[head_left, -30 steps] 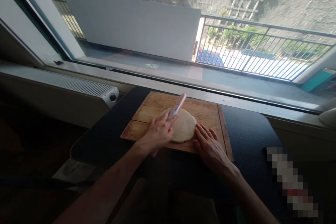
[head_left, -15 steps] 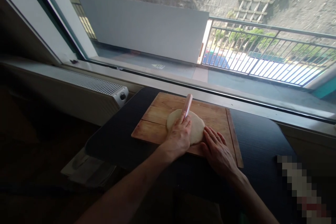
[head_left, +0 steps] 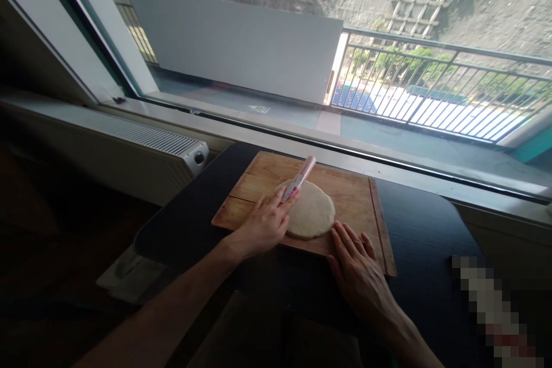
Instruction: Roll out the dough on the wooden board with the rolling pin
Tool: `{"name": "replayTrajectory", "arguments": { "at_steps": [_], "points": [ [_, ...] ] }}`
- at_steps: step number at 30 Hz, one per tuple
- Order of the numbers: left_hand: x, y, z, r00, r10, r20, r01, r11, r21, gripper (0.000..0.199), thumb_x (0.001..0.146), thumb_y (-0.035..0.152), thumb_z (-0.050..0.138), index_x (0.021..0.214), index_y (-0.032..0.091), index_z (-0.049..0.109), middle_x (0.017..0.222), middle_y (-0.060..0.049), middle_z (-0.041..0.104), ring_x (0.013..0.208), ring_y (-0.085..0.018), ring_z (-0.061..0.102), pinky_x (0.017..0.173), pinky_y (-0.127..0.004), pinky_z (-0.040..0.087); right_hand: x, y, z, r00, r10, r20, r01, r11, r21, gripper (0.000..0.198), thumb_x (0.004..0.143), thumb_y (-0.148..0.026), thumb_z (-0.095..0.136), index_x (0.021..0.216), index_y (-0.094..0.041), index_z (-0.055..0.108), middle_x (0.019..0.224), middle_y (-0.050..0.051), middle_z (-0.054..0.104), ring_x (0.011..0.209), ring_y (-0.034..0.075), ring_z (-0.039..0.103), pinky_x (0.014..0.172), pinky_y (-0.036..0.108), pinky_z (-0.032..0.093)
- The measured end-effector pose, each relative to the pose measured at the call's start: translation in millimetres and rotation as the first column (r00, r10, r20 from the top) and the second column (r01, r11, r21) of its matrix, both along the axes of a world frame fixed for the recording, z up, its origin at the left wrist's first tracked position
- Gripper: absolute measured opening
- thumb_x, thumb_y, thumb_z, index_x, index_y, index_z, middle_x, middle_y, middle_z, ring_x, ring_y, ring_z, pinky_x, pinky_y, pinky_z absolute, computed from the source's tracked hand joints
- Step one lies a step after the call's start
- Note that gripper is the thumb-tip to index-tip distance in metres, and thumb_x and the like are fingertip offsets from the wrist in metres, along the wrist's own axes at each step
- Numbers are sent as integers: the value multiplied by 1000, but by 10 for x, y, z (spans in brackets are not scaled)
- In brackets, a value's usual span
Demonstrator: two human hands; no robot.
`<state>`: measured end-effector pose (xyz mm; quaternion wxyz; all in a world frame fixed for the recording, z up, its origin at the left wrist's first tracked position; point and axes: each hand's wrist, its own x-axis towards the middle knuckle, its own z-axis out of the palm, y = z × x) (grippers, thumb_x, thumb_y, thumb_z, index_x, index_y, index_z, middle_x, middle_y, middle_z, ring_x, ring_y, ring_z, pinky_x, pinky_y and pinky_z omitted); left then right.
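My left hand presses on the near end of a rolling pin, which looks wrapped in clear film with red print. The pin slants across the upper left part of a flat, roundish sheet of dough. Beneath the dough lies a wooden board. Flat on the board, with fingers stretched out, my right hand touches or nearly touches the dough's lower right edge. My left palm hides the pin's near end and some of the dough's left side.
The board lies on a dark table with rounded corners. Behind it runs a window sill below a large window. A white radiator stands to the left. A blurred-out object is at the lower right.
My left hand has moved left with the rolling pin, which now slants more and uncovers the dough's middle. My right hand has shifted slightly down, toward me.
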<state>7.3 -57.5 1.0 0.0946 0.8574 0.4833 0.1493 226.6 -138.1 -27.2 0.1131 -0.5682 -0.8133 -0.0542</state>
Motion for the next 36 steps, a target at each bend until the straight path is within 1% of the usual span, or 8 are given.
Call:
{"name": "replayTrajectory", "arguments": {
  "at_steps": [4,10,15,19,22,25,32,36],
  "points": [
    [-1,155,46,998,64,-8,-64,998,-6,54,86,17,38,140,18,32,150,-14,21,134,-29,29,108,-47,27,-17,-57,39,1000,-8,1,8,1000,1,47,93,-31,36,136,-12,39,144,11,36,134,25,28,110,49,19],
    [-80,57,48,996,-80,-28,81,996,48,51,87,15,36,138,16,35,150,-13,21,135,-27,26,108,-42,30,-133,-187,81,995,81,-57,-79,996,27,43,93,-36,40,132,-19,45,140,5,43,132,23,32,111,47,20],
    [-70,53,46,996,-14,-92,18,999,36,54,87,15,35,141,13,29,149,-17,24,134,-28,30,107,-44,29,-226,-244,130,987,104,-121,-99,994,44,39,93,-30,41,128,-16,50,134,7,50,128,22,39,110,45,24],
    [-56,60,37,993,-54,-103,59,997,52,57,86,13,32,143,14,25,150,-13,22,136,-23,25,108,-40,29,-283,-262,139,963,242,-116,-236,970,61,35,93,-29,42,125,-19,53,135,5,49,129,21,38,110,44,25],
    [-121,167,53,991,30,-130,-24,998,52,53,90,22,31,142,16,26,148,-10,29,135,-21,28,109,-41,27,-334,-235,126,952,278,-129,-273,960,56,34,93,-28,41,121,-17,56,137,8,46,128,20,40,109,43,28],
    [-183,231,71,979,146,-142,-141,989,46,52,92,29,30,140,10,29,144,-14,36,134,-22,30,108,-43,26,-335,-207,122,948,285,-143,-281,959,42,34,93,-28,42,122,-18,55,138,8,45,129,21,39,109,44,29],
    [-18,-139,-24,988,48,-146,-27,989,144,54,88,15,30,141,8,25,149,-15,22,137,-25,22,109,-42,25,-309,-185,137,944,291,-154,-289,957,32,36,92,-24,42,126,-18,52,135,7,49,126,21,43,107,46,32],
    [-94,177,3,975,190,-111,-186,981,53,52,91,20,28,140,4,26,144,-20,32,133,-25,32,106,-39,30,-369,-190,160,941,293,-172,-289,956,45,34,91,-23,44,123,-18,54,132,7,52,124,21,45,106,46,33]
  ]
}}
